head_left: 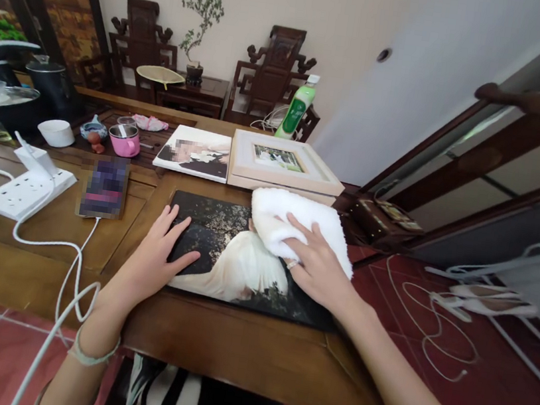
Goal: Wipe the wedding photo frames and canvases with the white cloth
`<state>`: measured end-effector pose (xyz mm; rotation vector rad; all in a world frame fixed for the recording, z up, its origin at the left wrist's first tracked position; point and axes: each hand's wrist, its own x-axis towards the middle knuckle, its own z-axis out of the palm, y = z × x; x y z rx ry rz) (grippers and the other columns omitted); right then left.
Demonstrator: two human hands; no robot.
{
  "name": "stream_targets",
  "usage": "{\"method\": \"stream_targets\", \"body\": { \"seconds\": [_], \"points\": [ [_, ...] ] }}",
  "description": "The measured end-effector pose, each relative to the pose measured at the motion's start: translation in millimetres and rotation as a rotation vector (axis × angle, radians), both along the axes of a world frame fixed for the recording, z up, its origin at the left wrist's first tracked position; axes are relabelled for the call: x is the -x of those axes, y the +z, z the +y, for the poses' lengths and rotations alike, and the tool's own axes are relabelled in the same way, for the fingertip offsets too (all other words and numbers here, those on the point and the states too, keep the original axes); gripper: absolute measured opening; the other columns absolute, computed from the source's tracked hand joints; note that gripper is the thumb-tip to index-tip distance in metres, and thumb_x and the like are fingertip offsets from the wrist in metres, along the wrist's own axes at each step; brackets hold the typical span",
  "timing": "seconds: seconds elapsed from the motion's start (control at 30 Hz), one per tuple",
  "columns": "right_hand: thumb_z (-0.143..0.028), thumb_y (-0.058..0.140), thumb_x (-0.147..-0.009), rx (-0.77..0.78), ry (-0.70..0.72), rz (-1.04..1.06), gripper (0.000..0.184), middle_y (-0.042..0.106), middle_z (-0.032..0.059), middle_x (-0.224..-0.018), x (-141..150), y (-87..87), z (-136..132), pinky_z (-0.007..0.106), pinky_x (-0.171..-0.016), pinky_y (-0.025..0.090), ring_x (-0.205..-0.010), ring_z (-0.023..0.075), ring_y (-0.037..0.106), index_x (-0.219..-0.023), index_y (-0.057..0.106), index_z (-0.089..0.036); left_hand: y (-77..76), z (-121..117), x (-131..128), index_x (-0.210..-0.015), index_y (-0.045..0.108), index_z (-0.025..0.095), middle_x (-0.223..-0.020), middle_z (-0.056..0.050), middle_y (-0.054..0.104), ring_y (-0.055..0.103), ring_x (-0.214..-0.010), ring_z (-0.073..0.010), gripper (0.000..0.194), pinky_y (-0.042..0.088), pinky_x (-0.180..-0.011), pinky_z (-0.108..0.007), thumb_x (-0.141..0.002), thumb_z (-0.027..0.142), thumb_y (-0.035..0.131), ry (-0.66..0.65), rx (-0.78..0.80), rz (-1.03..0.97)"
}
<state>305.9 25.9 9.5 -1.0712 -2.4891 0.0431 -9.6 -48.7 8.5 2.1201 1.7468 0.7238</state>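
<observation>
A dark photo panel [236, 261], printed with a pale dress and veil, lies flat on the wooden table [166, 332] in front of me. My left hand [163, 248] rests on its left edge, fingers spread and holding nothing. On the panel's upper right lies a folded white towel [331, 228], covering that corner and hanging past the panel's right side. My right hand [314, 262], with a ring, grips and presses this towel; some of its fingers sink into the folds. Behind the panel are a white photo canvas [194, 168] and a light wooden frame [284, 174].
A phone [104, 187] on a charging cable and a white power strip [24, 195] lie at left. A pink cup [124, 140] and a white bowl [57, 132] stand behind them. A green bottle [297, 109] is beyond the frame. Looping cable [78, 269] hangs near my left forearm.
</observation>
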Motion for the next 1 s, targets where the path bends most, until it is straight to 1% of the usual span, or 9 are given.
{"method": "stream_targets", "body": {
  "seconds": [0.07, 0.2, 0.33, 0.43, 0.63, 0.73, 0.83, 0.93, 1.0],
  "points": [
    [-0.003, 0.044, -0.075, -0.031, 0.041, -0.015, 0.034, 0.052, 0.0175, -0.144, 2.6, 1.0, -13.2, 0.074, -0.108, 0.028, -0.142, 0.0378, 0.033, -0.097, 0.066, -0.017, 0.3, 0.2, -0.5, -0.146, 0.043, 0.013, -0.162, -0.02, 0.021, 0.011, -0.152, -0.0311, 0.063, 0.02, -0.121, -0.051, -0.093, 0.046, 0.056, 0.005, 0.013, 0.007],
    [0.0, 0.043, -0.067, -0.07, 0.144, -0.028, 0.027, 0.051, 0.0195, -0.144, 7.0, 7.5, -53.6, 0.073, -0.109, 0.028, -0.143, 0.0372, 0.03, -0.077, 0.062, -0.018, 1.7, 0.1, -1.6, -0.145, 0.043, 0.012, -0.162, -0.02, 0.021, 0.011, -0.152, -0.0312, 0.063, 0.02, -0.121, -0.049, -0.093, 0.046, 0.056, 0.012, 0.018, 0.018],
    [0.003, 0.041, -0.059, -0.072, 0.235, -0.027, 0.029, 0.049, 0.0163, -0.146, 11.1, 13.8, -80.7, 0.071, -0.111, 0.028, -0.144, 0.0348, 0.028, -0.068, 0.058, -0.019, 1.6, 0.1, -0.8, -0.146, 0.042, 0.015, -0.163, -0.019, 0.02, 0.011, -0.152, -0.03, 0.063, 0.02, -0.121, -0.051, -0.094, 0.048, 0.053, 0.008, 0.016, 0.015],
    [0.002, 0.041, -0.058, -0.037, 0.246, -0.022, 0.032, 0.048, 0.0127, -0.148, 10.3, 15.1, -75.9, 0.069, -0.112, 0.027, -0.144, 0.0321, 0.027, -0.071, 0.06, -0.02, 1.9, 0.1, 0.2, -0.147, 0.04, 0.016, -0.164, -0.017, 0.018, 0.01, -0.152, -0.0291, 0.064, 0.019, -0.121, -0.05, -0.094, 0.049, 0.052, 0.001, 0.026, 0.012],
    [-0.001, 0.045, -0.067, 0.015, 0.145, -0.011, 0.045, 0.05, 0.0128, -0.147, 1.8, 9.2, -21.1, 0.07, -0.112, 0.026, -0.143, 0.033, 0.032, -0.101, 0.067, -0.02, 3.3, 0.8, 0.9, -0.147, 0.041, 0.016, -0.163, -0.018, 0.02, 0.011, -0.152, -0.0295, 0.064, 0.019, -0.121, -0.05, -0.093, 0.05, 0.052, -0.006, 0.012, 0.02],
    [0.0, 0.045, -0.07, 0.01, 0.075, 0.013, 0.048, 0.052, 0.0127, -0.145, 0.8, 5.5, -5.0, 0.07, -0.111, 0.028, -0.141, 0.0339, 0.035, -0.108, 0.067, -0.02, 3.8, 0.8, 1.2, -0.147, 0.041, 0.018, -0.163, -0.016, 0.02, 0.012, -0.152, -0.0294, 0.063, 0.019, -0.121, -0.051, -0.093, 0.05, 0.052, -0.009, 0.01, 0.021],
    [0.0, 0.045, -0.07, -0.011, 0.069, 0.008, 0.042, 0.053, 0.0153, -0.144, 2.1, 4.6, -13.3, 0.07, -0.111, 0.028, -0.142, 0.0354, 0.034, -0.101, 0.067, -0.018, 4.9, 1.0, 1.2, -0.147, 0.041, 0.019, -0.163, -0.016, 0.02, 0.012, -0.152, -0.0294, 0.063, 0.019, -0.121, -0.051, -0.093, 0.05, 0.052, -0.015, 0.021, 0.023],
    [0.0, 0.045, -0.067, -0.024, 0.103, -0.006, 0.036, 0.051, 0.0175, -0.145, 3.9, 6.5, -41.4, 0.071, -0.111, 0.028, -0.143, 0.0362, 0.031, -0.089, 0.066, -0.017, 5.8, 1.2, 0.6, -0.147, 0.041, 0.017, -0.163, -0.017, 0.02, 0.011, -0.152, -0.0293, 0.064, 0.018, -0.121, -0.05, -0.093, 0.05, 0.052, -0.007, 0.029, 0.026],
    [0.0, 0.044, -0.064, -0.037, 0.126, 0.01, 0.032, 0.05, 0.0164, -0.146, 5.5, 9.1, -64.8, 0.071, -0.112, 0.027, -0.144, 0.0353, 0.029, -0.081, 0.065, -0.019, 5.7, 1.1, 0.3, -0.147, 0.041, 0.015, -0.163, -0.017, 0.02, 0.01, -0.152, -0.0292, 0.065, 0.018, -0.121, -0.049, -0.093, 0.049, 0.052, -0.002, 0.034, 0.027]
  ]
}}
